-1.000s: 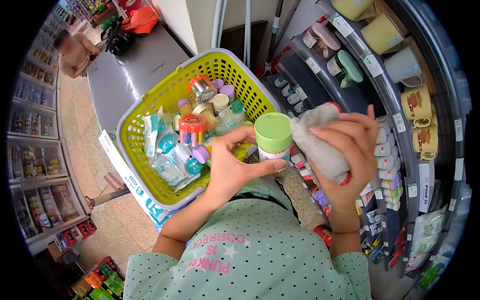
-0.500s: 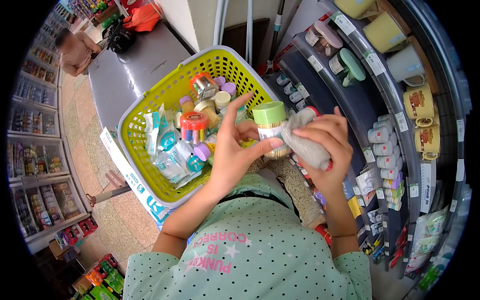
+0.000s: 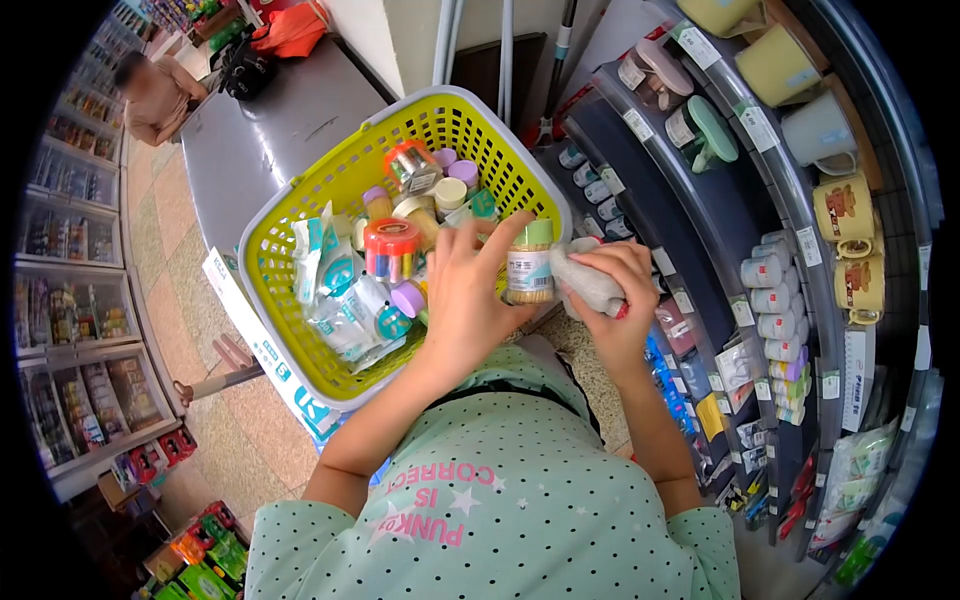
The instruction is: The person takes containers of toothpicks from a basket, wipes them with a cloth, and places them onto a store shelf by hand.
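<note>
A green-lidded jar of toothpicks (image 3: 530,268) stands upright at the right side of the yellow-green basket (image 3: 330,160). My left hand (image 3: 472,290) is beside the jar, fingers spread around its left side; whether they touch it is unclear. In my right hand (image 3: 612,285) is a grey cloth (image 3: 585,284) with red edges, pressed near the jar's right side. Inside the basket are a red-lidded jar (image 3: 391,250), several purple- and cream-lidded jars and white-and-teal packets (image 3: 345,315).
A grey table (image 3: 270,135) with a black bag (image 3: 245,75) is behind the basket. Shelves on the right hold mugs (image 3: 842,208), lidded containers and small rolls (image 3: 775,300). A person (image 3: 155,98) sits at the upper left. Poles (image 3: 505,65) stand behind.
The toothpick jar has turned so its label shows and sits slightly lower. My right hand has moved left with the cloth, and my left hand has opened around the jar.
</note>
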A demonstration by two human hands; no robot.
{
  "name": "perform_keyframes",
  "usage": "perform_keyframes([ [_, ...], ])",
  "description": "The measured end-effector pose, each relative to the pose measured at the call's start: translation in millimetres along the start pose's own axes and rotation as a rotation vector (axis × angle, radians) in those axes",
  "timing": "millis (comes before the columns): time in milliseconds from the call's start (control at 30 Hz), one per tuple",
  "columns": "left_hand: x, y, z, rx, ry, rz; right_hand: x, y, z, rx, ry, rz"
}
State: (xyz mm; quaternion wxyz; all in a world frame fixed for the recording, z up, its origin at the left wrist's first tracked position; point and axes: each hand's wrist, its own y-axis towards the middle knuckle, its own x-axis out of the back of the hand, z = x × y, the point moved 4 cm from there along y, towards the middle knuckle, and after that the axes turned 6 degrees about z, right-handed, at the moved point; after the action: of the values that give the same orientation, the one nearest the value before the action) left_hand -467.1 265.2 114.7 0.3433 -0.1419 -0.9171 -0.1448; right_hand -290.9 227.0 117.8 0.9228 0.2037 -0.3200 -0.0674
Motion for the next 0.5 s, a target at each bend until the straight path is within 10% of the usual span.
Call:
perform_keyframes([
  [500,15,3,-13,-0.195,-0.155,-0.090,22,14,45,0.194,-0.252,0.128],
])
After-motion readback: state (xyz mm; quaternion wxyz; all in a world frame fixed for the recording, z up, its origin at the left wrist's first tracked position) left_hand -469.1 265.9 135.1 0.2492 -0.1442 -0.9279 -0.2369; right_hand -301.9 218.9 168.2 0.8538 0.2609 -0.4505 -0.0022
